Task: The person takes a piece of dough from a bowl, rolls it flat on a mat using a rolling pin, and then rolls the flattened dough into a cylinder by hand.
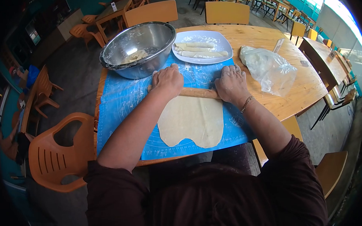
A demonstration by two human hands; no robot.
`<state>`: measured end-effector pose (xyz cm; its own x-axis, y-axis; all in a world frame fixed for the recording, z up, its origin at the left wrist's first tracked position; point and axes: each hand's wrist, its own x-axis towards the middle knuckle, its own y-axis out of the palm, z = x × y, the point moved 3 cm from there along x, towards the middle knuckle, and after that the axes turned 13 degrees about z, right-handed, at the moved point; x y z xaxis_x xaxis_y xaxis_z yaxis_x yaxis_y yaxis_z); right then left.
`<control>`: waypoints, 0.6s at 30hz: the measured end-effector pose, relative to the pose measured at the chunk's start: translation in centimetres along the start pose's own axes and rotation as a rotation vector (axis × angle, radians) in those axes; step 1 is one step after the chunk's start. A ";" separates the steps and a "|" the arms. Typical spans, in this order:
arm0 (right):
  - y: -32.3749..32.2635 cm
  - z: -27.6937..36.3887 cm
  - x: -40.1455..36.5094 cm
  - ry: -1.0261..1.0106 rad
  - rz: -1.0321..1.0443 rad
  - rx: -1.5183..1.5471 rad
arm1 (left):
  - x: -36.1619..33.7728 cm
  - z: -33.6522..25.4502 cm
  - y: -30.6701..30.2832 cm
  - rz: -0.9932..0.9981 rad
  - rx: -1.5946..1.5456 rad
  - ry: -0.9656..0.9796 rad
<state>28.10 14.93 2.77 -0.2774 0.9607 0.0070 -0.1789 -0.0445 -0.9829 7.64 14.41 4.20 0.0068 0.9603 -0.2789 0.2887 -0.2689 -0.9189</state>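
Observation:
A wooden rolling pin point(200, 92) lies across the far edge of a thin, flat sheet of dough point(193, 120). My left hand point(168, 81) is closed over the pin's left end, and my right hand point(232, 83) over its right end. Flour dusts the fingers of both. The dough's near edge is uneven, with a notch in it. Beneath it is a blue silicone mat point(119, 116) with printed circles and a ruler scale, streaked with flour.
A steel bowl point(139, 49) holding a lump of dough point(135, 56) stands at the back left. Beside it, a white plate point(222, 37) carries rolled dough pieces point(202, 54). A plastic bag point(266, 69) lies right on the wooden table point(302, 82). An orange chair point(64, 152) stands left.

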 end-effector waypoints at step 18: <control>1.2 1.6 -7.4 -0.187 -0.115 -0.021 | -7.9 1.5 3.2 -0.214 0.279 0.306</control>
<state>28.39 7.36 1.89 -0.4271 0.8913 0.1518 -0.2000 0.0706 -0.9772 7.12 5.85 3.02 0.2692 0.9629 -0.0179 0.0461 -0.0315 -0.9984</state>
